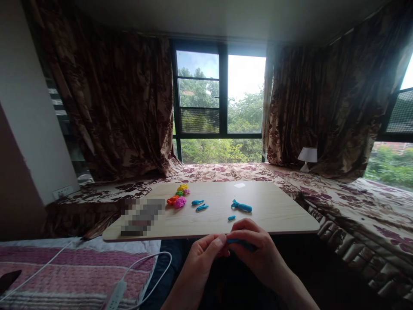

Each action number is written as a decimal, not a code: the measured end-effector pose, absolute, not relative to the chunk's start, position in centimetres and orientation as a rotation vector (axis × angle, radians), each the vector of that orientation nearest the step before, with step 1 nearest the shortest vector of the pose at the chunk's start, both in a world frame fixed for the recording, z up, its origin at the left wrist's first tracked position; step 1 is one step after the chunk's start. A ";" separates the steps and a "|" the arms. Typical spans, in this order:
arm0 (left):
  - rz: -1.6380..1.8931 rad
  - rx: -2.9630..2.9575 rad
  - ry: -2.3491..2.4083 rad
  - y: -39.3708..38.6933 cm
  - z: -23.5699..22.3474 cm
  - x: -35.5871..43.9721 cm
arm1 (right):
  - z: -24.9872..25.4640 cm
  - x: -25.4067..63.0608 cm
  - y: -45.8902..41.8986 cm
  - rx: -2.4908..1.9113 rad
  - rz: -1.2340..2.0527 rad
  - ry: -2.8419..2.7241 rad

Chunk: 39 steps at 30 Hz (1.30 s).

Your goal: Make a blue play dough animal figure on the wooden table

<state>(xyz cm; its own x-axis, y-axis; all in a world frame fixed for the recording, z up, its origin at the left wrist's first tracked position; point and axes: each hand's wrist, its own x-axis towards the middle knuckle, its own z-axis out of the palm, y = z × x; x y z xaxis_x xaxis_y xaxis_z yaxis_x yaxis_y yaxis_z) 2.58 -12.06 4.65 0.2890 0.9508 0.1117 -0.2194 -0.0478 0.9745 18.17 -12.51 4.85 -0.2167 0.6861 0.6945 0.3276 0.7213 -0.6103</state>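
Both my hands meet just off the near edge of the pale wooden table (277,215). My right hand (258,241) is closed around a piece of blue modelling clay (238,243), mostly covered by the fingers. The thumb and fingers of my left hand (206,254) pinch together at the clay's left end, where the exact contact is hidden. Beyond my right hand lies a small blue clay lump (231,218). Farther back is a thicker blue clay roll (241,207) with a shaped left end. Two tapered blue clay pieces (202,207) rest left of it.
Crumpled lumps of coloured clay (180,202), pink, orange, green and yellow, sit at the table's left. A blurred-out dark object (142,217) lies near the left corner. A power strip (116,295) with a white cable is at lower left. A small lamp (308,155) stands by the curtain.
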 end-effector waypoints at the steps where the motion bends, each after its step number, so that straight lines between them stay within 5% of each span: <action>1: 1.134 1.244 0.791 -12.1 4.7 2.6 | 4.9 18.2 -12.5 -0.793 0.398 -1.813; 39: 1.142 1.187 0.810 -11.8 4.5 2.8 | 4.6 18.1 -12.5 -0.806 0.401 -1.803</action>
